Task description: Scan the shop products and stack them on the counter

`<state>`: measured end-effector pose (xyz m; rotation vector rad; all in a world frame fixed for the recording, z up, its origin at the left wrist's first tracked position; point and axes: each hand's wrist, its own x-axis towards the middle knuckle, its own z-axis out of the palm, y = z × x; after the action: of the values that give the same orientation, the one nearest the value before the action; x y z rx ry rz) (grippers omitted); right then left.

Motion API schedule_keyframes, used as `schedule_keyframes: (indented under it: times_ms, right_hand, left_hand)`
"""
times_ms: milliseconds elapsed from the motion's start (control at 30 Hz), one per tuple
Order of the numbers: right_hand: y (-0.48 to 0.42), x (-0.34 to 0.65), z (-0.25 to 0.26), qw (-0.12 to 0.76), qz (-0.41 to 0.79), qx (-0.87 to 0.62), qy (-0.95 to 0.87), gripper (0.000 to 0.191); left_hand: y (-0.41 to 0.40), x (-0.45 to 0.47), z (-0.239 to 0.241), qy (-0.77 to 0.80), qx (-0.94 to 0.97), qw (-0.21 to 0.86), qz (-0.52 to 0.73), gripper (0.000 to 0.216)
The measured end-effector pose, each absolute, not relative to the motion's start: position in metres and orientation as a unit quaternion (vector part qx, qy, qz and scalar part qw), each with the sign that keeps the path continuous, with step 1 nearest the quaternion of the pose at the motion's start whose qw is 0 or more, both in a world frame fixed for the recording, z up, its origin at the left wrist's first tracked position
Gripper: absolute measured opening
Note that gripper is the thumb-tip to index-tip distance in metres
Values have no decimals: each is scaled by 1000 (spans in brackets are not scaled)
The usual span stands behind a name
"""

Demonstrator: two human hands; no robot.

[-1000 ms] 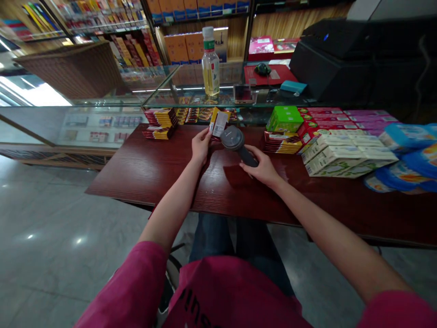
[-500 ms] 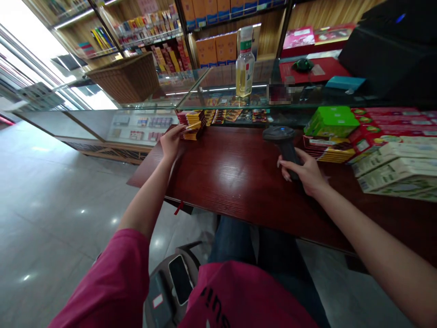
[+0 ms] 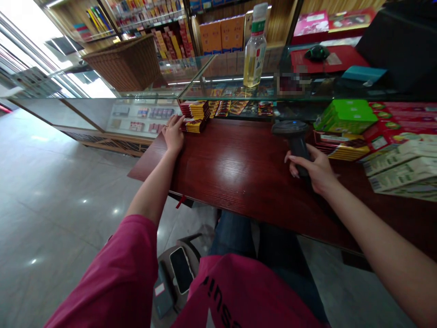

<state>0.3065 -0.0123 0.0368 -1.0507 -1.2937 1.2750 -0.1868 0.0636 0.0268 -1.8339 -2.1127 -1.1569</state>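
Left hand (image 3: pixel 174 133) upper centre-left of frame, flat on bench (image 3: pixel 235 173), fingers loosely spread, fingertips touching lower stack of red-and-yellow packs (image 3: pixel 195 116) at bench's far left corner; nothing pinched. Right hand (image 3: pixel 314 171) centre-right, fingers wrapped around dark handle of barcode scanner (image 3: pixel 293 136), scanner head upright above hand. Right of scanner: green box (image 3: pixel 344 116) atop flat packs, white-and-green cartons (image 3: pixel 399 171) at right edge. Bottle (image 3: pixel 255 48) on glass counter behind bench.
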Motion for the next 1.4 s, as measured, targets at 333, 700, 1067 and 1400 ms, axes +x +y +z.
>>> schedule_keyframes:
  times_ms: [333,700,1067,1400]
  right_hand:
    - [-12,308,33,521,503,-412,-553,28]
    - [-12,317,33,610,429,-399,-533,40]
    - [-66,378,36,636,367,-491,-469,56]
    - [-36,337,42,575,486,-414,-511,42]
  left_hand:
    - [54,-174,34,-663,-668,44,-334,53]
    - [52,29,33,-442,-838,46,-316,58]
    - [63,210,20,-301,-872,-133,-363,39]
    - [88,100,11,-486,-548,-358,-580,23]
